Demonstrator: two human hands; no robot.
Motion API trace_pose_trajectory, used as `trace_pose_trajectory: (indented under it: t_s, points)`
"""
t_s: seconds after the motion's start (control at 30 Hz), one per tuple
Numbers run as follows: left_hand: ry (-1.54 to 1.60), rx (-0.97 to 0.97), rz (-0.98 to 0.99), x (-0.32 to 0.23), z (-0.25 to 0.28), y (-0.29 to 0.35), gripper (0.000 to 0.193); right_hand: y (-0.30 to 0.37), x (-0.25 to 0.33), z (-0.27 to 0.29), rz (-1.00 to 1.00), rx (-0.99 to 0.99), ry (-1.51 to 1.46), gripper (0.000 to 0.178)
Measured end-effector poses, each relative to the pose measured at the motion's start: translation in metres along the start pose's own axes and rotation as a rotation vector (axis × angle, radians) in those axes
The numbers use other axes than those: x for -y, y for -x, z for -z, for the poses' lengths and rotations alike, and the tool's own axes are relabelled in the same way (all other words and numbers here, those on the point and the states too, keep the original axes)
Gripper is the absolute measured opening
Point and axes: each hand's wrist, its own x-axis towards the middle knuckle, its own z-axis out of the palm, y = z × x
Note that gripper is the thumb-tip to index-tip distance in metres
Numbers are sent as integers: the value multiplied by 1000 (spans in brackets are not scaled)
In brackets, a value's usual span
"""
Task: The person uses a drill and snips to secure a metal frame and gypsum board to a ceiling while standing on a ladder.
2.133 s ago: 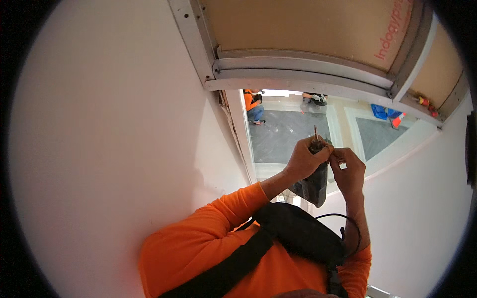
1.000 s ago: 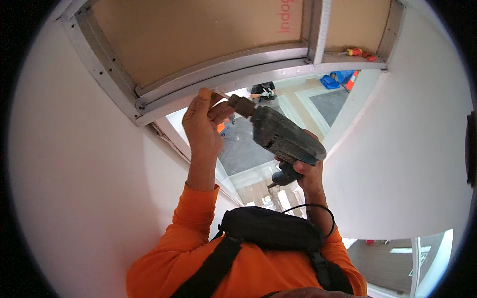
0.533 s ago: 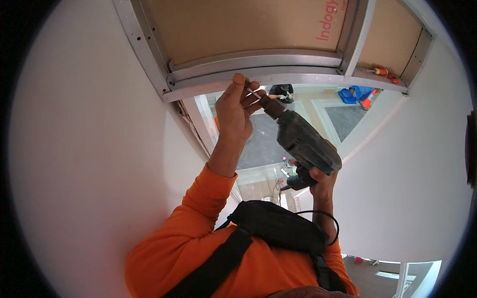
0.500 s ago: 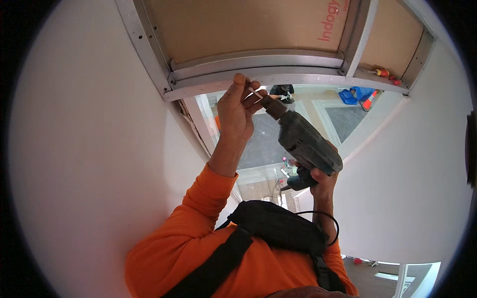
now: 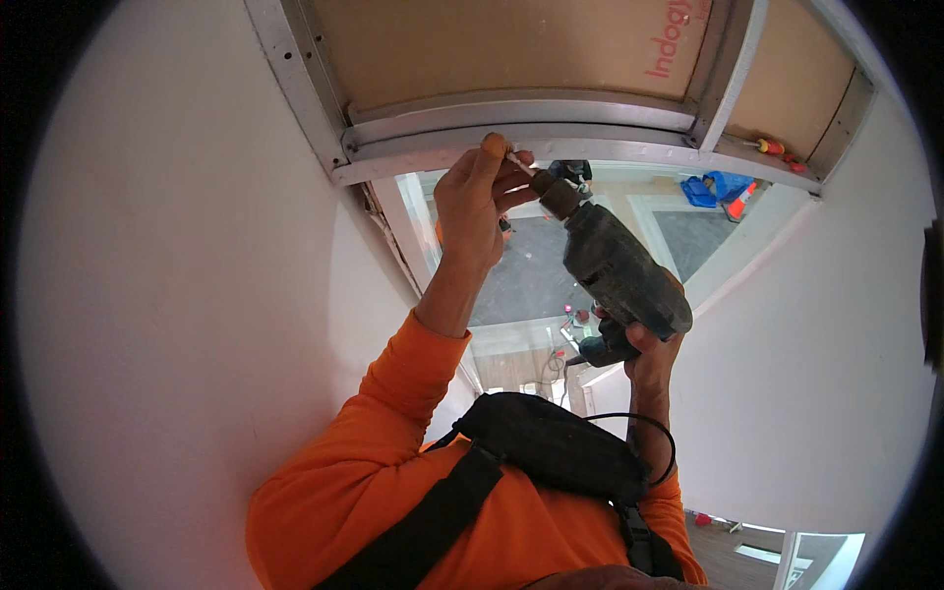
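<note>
My right hand [image 5: 653,344] grips a dark, dusty power drill [image 5: 625,267], its chuck tilted up and to the left. A thin, pale drill bit [image 5: 521,165] sticks out of the chuck. At the bit's tip my left hand [image 5: 476,202] is closed, thumb against it and the other fingers curled behind. Whether a small piece also sits between those fingertips is hidden. Just past the fingertips runs the grey metal frame rail [image 5: 590,147]; I cannot tell whether the bit touches it.
A brown board [image 5: 511,49] fills the frame above. A screwdriver [image 5: 770,147] with a red and yellow handle lies on the ledge at right. White walls [image 5: 187,295] rise on both sides. Far below, a person [image 5: 570,175], a blue sheet [image 5: 716,187] and an orange cone [image 5: 741,202] show.
My right hand has raised the drill slightly toward the rail. The bit's tip now meets my left thumb, which has shifted a little up and right. The whole view has drifted slightly.
</note>
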Motion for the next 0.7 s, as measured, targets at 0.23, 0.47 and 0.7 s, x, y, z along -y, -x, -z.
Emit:
trace_pose_trajectory:
  t_s: [0.23,0.47,0.7]
  points:
    - [-90,22,-75,2,-12,-11,30,-32,8,0,-26,93,-138,81]
    - [-1383,122,-946,-7,21,-38,47,-77,18,-9,-32,170,-134,70]
    - [-1870,404,-1026,8,6,-74,74,-144,63,-11,-70,380,23,62]
